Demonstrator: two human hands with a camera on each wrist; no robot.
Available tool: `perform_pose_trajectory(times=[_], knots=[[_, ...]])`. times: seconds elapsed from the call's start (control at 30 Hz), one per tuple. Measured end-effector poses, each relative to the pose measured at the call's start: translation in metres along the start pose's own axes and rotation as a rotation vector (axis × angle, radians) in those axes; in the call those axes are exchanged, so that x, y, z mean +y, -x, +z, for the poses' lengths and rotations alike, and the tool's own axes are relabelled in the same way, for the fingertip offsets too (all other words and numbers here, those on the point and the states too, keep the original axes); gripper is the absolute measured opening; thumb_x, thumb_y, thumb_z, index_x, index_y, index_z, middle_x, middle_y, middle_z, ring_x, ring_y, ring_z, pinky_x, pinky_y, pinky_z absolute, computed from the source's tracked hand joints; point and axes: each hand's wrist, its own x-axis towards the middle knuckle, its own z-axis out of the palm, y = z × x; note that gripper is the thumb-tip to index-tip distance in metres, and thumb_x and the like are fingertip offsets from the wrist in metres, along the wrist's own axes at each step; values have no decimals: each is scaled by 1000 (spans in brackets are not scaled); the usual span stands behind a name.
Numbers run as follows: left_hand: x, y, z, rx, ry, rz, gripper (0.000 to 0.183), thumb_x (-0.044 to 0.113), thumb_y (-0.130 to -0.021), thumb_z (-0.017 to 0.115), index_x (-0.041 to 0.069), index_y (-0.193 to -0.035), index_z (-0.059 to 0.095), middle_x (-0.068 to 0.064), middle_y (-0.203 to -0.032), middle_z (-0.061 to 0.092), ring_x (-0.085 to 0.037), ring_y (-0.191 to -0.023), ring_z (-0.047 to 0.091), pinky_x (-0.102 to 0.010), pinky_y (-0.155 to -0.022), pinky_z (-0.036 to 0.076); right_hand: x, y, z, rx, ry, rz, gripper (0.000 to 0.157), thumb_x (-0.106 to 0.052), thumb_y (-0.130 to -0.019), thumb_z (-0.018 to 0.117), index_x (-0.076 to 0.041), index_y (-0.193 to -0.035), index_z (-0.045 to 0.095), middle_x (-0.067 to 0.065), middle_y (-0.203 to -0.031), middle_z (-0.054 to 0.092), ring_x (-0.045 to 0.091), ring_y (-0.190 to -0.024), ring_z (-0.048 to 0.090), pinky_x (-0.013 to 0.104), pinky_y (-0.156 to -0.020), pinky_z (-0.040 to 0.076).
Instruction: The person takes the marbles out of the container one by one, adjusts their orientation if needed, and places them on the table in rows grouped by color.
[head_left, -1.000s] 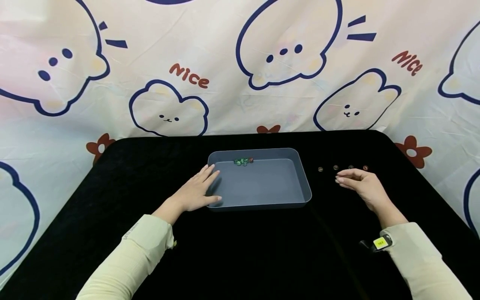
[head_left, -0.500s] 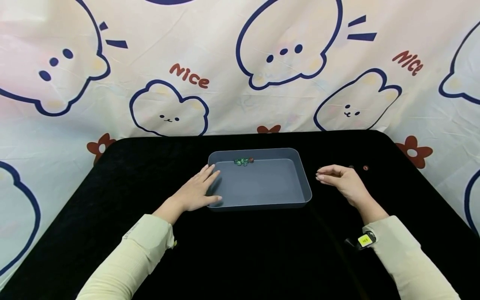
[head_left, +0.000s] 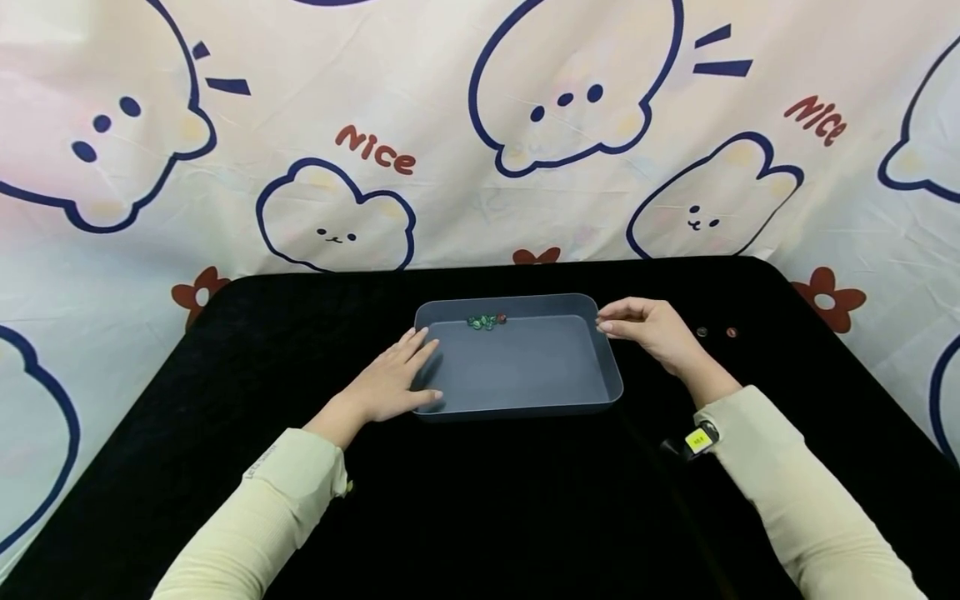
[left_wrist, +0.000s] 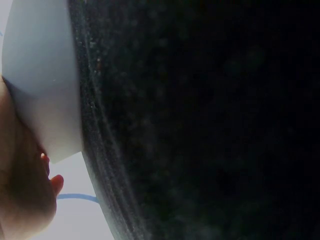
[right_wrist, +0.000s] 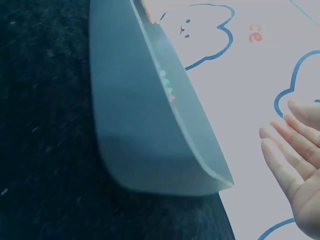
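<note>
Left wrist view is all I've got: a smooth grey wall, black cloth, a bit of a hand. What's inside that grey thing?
Observer: Small shiny green pieces and a reddish one sit by the far wall of the grey rectangular tray.
Visitor: And the other hand?
Observer: The right hand is at the tray's right rim; whether it touches, I can't tell.
Visitor: Anything lying outside?
Observer: A small dark round piece and a reddish round piece on the black cloth, right of that hand.

The fingers [right_wrist: 280, 166] are near a blue-grey tray [right_wrist: 125, 110] holding green pieces [right_wrist: 165, 81].
</note>
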Motion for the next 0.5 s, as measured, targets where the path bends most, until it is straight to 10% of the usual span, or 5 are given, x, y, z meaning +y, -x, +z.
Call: perform_pose_trajectory(times=[0.5], knots=[[-4, -1, 1, -11, 15, 4, 76, 53, -83, 43, 12, -140, 13, -8, -144, 1, -22, -129, -6, -45, -101, 8, -15, -25, 27, -111, -42, -9, 33, -14, -77, 65, 9, -100, 59, 6, -90, 62, 15, -81, 59, 34, -73, 47]])
